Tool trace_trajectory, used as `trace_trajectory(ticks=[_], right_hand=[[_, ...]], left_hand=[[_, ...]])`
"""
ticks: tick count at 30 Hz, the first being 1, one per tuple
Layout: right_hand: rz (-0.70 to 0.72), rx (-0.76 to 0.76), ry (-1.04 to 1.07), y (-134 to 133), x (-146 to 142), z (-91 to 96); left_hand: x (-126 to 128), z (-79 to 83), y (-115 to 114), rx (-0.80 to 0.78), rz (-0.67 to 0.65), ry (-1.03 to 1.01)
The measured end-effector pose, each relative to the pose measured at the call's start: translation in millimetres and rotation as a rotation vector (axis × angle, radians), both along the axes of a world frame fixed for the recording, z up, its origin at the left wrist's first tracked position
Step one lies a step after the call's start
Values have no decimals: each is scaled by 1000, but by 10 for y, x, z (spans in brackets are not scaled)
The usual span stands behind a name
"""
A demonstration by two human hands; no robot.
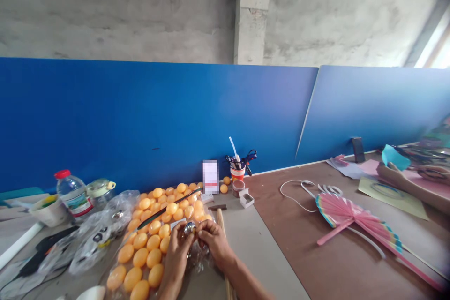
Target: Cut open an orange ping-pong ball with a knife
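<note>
Low in the head view, my left hand [178, 249] and my right hand [213, 239] meet over the bench, fingers pinched together. Between their fingertips sits a small shiny silvery piece [190, 228], held by both hands. Crumpled clear plastic [197, 258] lies under them. Just to the left spreads a heap of several orange egg-shaped shells [154, 234], touching my left wrist. A wooden-handled hammer [220, 218] lies right behind my right hand.
A water bottle [73, 194], jar [100, 190] and plastic bags [94, 239] stand left. A cup of pens and scissors [238, 168] stands by the blue partition [158, 117]. A pink folding fan [351, 220] and white cable [298, 192] lie right. Another person's arm [408, 183] rests far right.
</note>
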State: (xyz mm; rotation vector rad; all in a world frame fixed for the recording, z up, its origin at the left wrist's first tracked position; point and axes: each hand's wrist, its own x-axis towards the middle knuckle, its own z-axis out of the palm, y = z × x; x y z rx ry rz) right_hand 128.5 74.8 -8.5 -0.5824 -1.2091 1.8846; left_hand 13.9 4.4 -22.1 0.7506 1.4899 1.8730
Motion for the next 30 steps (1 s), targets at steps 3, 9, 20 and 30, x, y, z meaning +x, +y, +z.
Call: trace_trajectory(ticks=[3, 9, 20, 30], right_hand=[[7, -19, -10, -4, 13, 11], [6, -52, -29, 24, 6, 11], [33, -133, 2, 55, -26, -96], [18, -70, -32, 26, -7, -15]], left_hand=[[-19, -10, 1, 2, -32, -34], [-7, 36, -17, -80, -51, 31], [7, 105, -33, -73, -52, 35], [-7, 86, -34, -50, -69, 16]])
